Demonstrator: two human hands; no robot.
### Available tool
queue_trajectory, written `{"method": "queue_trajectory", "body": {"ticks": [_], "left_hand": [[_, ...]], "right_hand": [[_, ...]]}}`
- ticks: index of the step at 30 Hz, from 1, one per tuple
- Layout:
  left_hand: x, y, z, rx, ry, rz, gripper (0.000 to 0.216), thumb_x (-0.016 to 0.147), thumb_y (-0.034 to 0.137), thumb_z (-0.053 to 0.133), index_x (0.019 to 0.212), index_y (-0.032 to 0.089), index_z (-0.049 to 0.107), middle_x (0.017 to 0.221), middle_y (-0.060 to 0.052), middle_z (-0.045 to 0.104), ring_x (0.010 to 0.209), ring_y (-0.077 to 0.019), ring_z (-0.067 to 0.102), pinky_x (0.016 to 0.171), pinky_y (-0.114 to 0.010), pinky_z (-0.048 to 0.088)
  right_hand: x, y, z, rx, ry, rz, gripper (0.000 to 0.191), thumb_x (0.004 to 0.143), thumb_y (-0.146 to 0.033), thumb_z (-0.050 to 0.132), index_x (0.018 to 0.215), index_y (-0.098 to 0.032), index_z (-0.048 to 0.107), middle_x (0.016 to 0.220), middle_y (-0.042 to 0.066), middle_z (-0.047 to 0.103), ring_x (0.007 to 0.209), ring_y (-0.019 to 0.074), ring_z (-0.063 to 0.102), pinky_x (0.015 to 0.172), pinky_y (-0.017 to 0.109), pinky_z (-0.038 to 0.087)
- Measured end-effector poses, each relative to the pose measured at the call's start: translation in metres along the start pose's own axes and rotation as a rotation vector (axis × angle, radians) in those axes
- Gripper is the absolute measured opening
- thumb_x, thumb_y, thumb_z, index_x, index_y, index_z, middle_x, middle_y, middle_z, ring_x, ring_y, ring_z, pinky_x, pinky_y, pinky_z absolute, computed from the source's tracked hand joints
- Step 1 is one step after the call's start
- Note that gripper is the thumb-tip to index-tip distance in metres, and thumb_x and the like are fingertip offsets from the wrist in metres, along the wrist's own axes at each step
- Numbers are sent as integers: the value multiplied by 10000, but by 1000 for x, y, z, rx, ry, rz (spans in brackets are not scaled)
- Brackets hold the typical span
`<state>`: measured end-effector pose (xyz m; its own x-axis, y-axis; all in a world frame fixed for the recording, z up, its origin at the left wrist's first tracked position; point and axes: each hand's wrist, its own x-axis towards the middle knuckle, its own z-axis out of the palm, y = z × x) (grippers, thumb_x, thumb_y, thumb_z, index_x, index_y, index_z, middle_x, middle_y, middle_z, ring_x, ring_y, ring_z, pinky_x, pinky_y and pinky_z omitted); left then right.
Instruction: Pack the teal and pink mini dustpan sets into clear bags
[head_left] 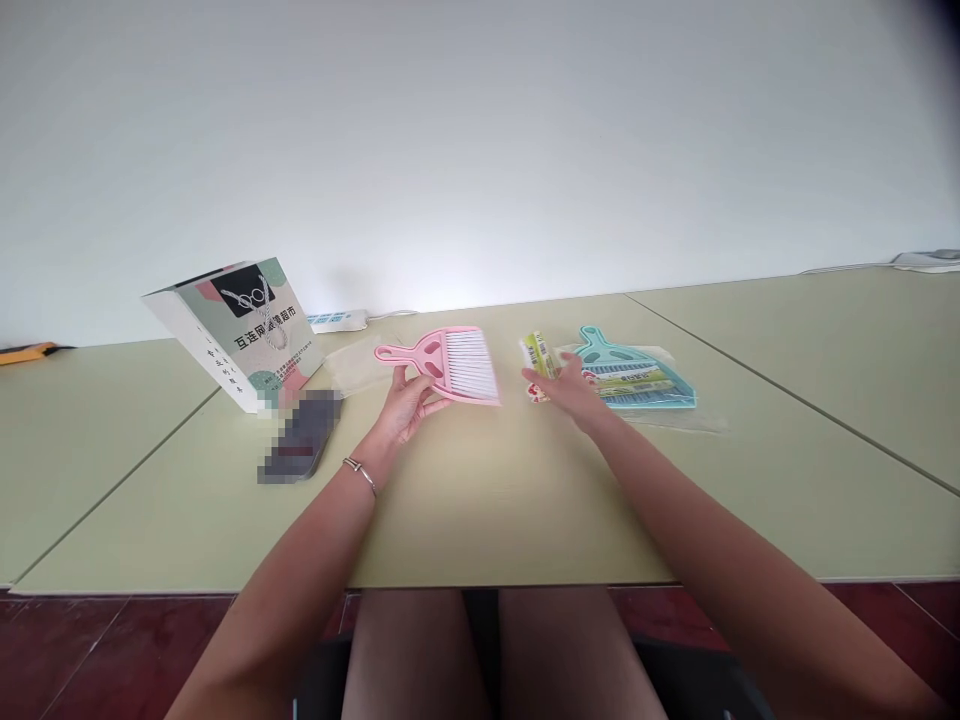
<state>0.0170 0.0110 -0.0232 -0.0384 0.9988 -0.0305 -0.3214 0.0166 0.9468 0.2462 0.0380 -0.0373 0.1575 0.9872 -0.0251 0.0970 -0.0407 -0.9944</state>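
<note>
My left hand (409,402) is closed on a pink dustpan (416,354), which it holds by the lower edge. A small brush with white bristles (470,364) lies inside the dustpan, bristles pointing right. Between the fingers of my right hand (564,385) is a printed yellow-green label card (541,355), partly covered by the fingers. Just right of that hand, a teal dustpan (684,394) with a brush and a similar label lies on the table in a clear plastic bag (697,418). My right wrist hides part of it.
A paper gift bag (255,335) with rope handles stands at the left. In front of it lies a dark, pixelated phone-like object (304,440). Behind my left hand rests a clear plastic wrapper (356,368). A white power strip (339,321) sits by the wall.
</note>
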Motion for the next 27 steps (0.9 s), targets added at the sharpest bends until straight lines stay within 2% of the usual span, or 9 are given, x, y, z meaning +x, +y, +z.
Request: {"method": "queue_trajectory", "body": {"ticks": [3, 5, 7, 11, 16, 19, 22, 25, 27], "left_hand": [[-8, 2, 3, 81, -49, 21, 746, 644, 151, 700, 1249, 362, 318, 878, 43, 588, 828, -124, 634, 759, -366, 574], [-16, 2, 10, 121, -128, 42, 781, 662, 179, 704, 1286, 407, 292, 947, 36, 561, 858, -125, 627, 780, -392, 571], [-22, 3, 15, 155, -237, 71, 754, 683, 231, 711, 1288, 435, 310, 1081, 20, 526, 899, -135, 621, 799, -422, 566], [-29, 17, 10, 396, -470, 290, 606, 747, 323, 688, 1276, 412, 406, 1303, -19, 444, 1051, -195, 577, 899, -471, 515], [-33, 46, 1, 893, -309, 865, 259, 816, 373, 612, 1054, 281, 656, 1393, -64, 442, 1352, -268, 329, 1112, -491, 278], [-38, 51, 5, 981, -283, 1055, 210, 878, 334, 525, 985, 237, 677, 1172, -64, 642, 1257, -238, 476, 1102, -505, 291], [-41, 49, 3, 960, -155, 1206, 163, 873, 282, 536, 923, 202, 669, 998, -44, 704, 1035, -194, 629, 1019, -432, 422], [-42, 49, -15, 968, 67, 1226, 106, 831, 278, 596, 835, 181, 637, 880, -32, 702, 874, -173, 661, 855, -354, 523], [-42, 51, -32, 1043, 138, 1186, 103, 812, 276, 611, 853, 181, 608, 866, -31, 687, 869, -174, 657, 819, -340, 533]], "right_hand": [[-9, -10, 3, -317, 263, -501, 703, 652, -399, 724, 1240, -173, 412, 1305, 187, 430, 1239, 330, 379, 985, 512, 355], [-20, -19, 15, -467, 127, -775, 519, 747, -395, 638, 1198, -189, 486, 1226, 153, 486, 1169, 307, 437, 971, 483, 359], [-28, -29, 28, -541, -66, -880, 370, 790, -346, 587, 1135, -214, 554, 1114, 117, 525, 1061, 275, 501, 928, 453, 389], [-29, -42, 41, -421, -291, -912, 236, 792, -197, 536, 1012, -192, 624, 968, 86, 513, 921, 210, 544, 824, 362, 448], [-38, -55, 39, -362, -546, -938, 214, 786, -103, 480, 872, -194, 654, 795, 22, 519, 717, 134, 541, 680, 269, 439], [-47, -60, 44, -339, -502, -939, 255, 769, -65, 453, 848, -194, 658, 772, 14, 535, 682, 123, 528, 651, 255, 421], [-45, -60, 44, -251, -336, -887, 214, 765, -82, 466, 846, -194, 629, 774, 11, 559, 687, 131, 536, 648, 260, 421], [-29, -57, 38, -189, -104, -816, 136, 766, -115, 495, 837, -196, 577, 741, 3, 542, 681, 144, 532, 633, 265, 426], [-13, -53, 33, -315, -48, -862, 144, 764, -99, 488, 825, -196, 574, 781, 20, 542, 700, 153, 529, 642, 273, 426]]}}
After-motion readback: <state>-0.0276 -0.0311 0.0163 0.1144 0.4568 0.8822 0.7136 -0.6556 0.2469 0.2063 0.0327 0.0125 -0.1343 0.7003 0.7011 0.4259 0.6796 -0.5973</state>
